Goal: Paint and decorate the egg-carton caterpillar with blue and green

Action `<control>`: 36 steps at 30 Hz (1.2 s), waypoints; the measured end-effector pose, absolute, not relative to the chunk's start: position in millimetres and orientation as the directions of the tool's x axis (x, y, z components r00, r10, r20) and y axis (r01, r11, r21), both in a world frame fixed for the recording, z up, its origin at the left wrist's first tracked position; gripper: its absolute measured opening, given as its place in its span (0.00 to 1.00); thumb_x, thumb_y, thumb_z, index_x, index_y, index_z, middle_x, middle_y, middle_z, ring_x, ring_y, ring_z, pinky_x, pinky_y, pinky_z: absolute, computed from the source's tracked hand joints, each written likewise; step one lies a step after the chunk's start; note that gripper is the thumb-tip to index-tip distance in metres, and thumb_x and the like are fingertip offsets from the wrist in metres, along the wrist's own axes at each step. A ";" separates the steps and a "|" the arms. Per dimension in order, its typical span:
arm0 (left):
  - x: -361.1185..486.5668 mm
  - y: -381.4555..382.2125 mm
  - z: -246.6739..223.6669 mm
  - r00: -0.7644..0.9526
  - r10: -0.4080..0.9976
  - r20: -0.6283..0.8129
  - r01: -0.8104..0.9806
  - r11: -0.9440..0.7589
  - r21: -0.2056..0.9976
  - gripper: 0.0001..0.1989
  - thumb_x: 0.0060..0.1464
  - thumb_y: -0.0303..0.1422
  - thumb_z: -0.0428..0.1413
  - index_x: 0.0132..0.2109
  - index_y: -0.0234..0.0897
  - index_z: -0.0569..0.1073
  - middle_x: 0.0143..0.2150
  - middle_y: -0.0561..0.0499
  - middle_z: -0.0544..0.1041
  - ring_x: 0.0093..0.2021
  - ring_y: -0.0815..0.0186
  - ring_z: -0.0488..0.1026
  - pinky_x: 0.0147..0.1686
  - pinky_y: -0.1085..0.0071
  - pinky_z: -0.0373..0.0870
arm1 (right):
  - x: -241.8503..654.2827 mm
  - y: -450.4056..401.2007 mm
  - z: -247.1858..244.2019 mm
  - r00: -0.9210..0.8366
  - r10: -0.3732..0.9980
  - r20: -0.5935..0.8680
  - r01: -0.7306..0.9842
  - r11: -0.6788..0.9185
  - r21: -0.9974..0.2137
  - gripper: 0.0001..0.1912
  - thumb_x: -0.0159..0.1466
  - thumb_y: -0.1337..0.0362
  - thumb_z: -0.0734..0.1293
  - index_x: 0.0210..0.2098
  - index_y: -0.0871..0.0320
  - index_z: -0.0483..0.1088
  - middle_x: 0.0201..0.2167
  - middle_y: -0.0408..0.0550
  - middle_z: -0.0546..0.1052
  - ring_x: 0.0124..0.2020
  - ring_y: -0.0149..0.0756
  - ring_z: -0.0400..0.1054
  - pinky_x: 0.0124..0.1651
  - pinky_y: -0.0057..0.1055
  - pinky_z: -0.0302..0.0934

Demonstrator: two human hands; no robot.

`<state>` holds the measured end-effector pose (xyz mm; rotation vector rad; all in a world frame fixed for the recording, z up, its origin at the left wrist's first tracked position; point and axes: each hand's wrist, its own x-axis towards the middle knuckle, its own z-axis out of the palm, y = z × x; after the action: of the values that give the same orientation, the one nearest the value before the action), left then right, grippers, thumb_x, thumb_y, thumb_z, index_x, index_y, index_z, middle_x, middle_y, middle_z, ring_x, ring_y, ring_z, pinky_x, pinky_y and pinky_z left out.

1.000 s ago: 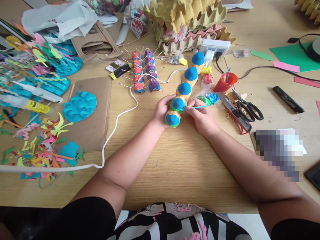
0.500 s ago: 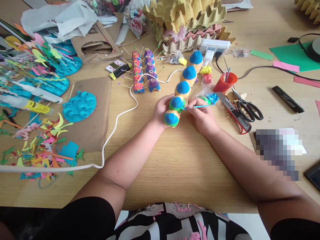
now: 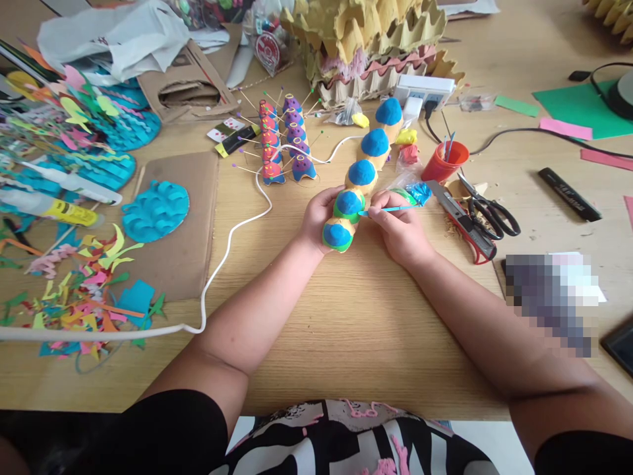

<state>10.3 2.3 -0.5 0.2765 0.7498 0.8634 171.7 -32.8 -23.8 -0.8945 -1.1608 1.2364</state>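
My left hand [image 3: 319,221] is closed around the near end of an egg-carton strip [image 3: 362,173] with several bumps in a row. Blue clay caps each bump, and green clay rings the two nearest ones. Between the thumb and fingers of my right hand [image 3: 400,227] is a thin blue stick tool [image 3: 395,209]; its tip touches the green edge of the second bump. Beside my right hand lie a green clay lump [image 3: 404,196], partly hidden by the hand, and a blue packet [image 3: 420,192] in clear plastic.
A red cup [image 3: 448,161] with sticks, a utility knife [image 3: 462,221] and scissors [image 3: 489,208] lie right. Two finished-looking painted carton strips [image 3: 271,142] stand behind. A white cable [image 3: 228,254] crosses left, near paper scraps [image 3: 93,284]. Egg trays [image 3: 376,39] are stacked behind.
Almost nothing differs. The carton strip's near end sits very slightly further left, and the whole view has shifted a little; both hands keep their grip.
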 end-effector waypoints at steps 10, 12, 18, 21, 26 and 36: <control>12.2 1.4 5.7 0.415 0.779 -0.471 -0.574 0.625 0.528 0.22 0.76 0.34 0.47 0.29 0.39 0.66 0.20 0.55 0.68 0.17 0.72 0.66 0.18 0.77 0.65 | 169.7 -33.2 -20.7 -0.052 0.982 0.179 -0.198 0.165 -0.966 0.31 0.56 0.33 0.82 0.30 0.51 0.70 0.30 0.40 0.76 0.33 0.34 0.69 0.40 0.35 0.67; 12.0 1.9 4.3 0.407 0.778 -0.478 -0.583 0.624 0.520 0.21 0.76 0.35 0.48 0.30 0.39 0.67 0.21 0.55 0.68 0.17 0.72 0.67 0.18 0.77 0.66 | 170.9 -32.1 -23.5 -0.039 0.982 0.187 -0.188 0.176 -0.966 0.31 0.56 0.33 0.82 0.30 0.52 0.71 0.30 0.40 0.76 0.33 0.34 0.68 0.39 0.34 0.66; 10.7 3.2 -1.1 0.414 0.791 -0.450 -0.594 0.610 0.525 0.20 0.75 0.35 0.49 0.31 0.39 0.69 0.22 0.55 0.69 0.18 0.72 0.69 0.18 0.76 0.67 | 173.2 -30.0 -29.6 -0.020 0.974 0.225 -0.198 0.217 -0.956 0.31 0.56 0.33 0.83 0.29 0.52 0.72 0.31 0.40 0.76 0.35 0.33 0.68 0.41 0.33 0.64; 11.7 2.0 1.8 0.409 0.778 -0.476 -0.584 0.625 0.518 0.20 0.75 0.35 0.50 0.30 0.39 0.68 0.21 0.55 0.69 0.18 0.71 0.68 0.18 0.75 0.66 | 172.1 -30.7 -27.5 -0.024 0.969 0.245 -0.177 0.237 -0.955 0.31 0.57 0.33 0.82 0.30 0.52 0.72 0.31 0.40 0.76 0.34 0.33 0.69 0.41 0.34 0.65; 12.9 1.2 5.3 0.404 0.784 -0.471 -0.590 0.617 0.521 0.20 0.74 0.34 0.49 0.30 0.39 0.69 0.22 0.54 0.70 0.18 0.71 0.69 0.19 0.75 0.67 | 172.4 -30.6 -27.4 -0.022 0.968 0.250 -0.159 0.244 -0.957 0.30 0.58 0.34 0.81 0.30 0.52 0.72 0.30 0.40 0.76 0.34 0.33 0.68 0.40 0.34 0.63; 9.3 3.1 -1.7 0.464 0.768 -0.440 -0.580 0.640 0.504 0.19 0.74 0.34 0.49 0.30 0.39 0.69 0.22 0.54 0.72 0.19 0.70 0.70 0.20 0.75 0.67 | 175.2 -28.0 -35.8 0.004 0.971 0.238 -0.223 0.233 -0.947 0.27 0.59 0.38 0.83 0.31 0.52 0.74 0.31 0.40 0.74 0.36 0.34 0.66 0.42 0.34 0.61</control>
<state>9.3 3.1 -1.7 0.3024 0.6944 0.8437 175.2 -28.0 -35.8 -0.8616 -1.1644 1.1457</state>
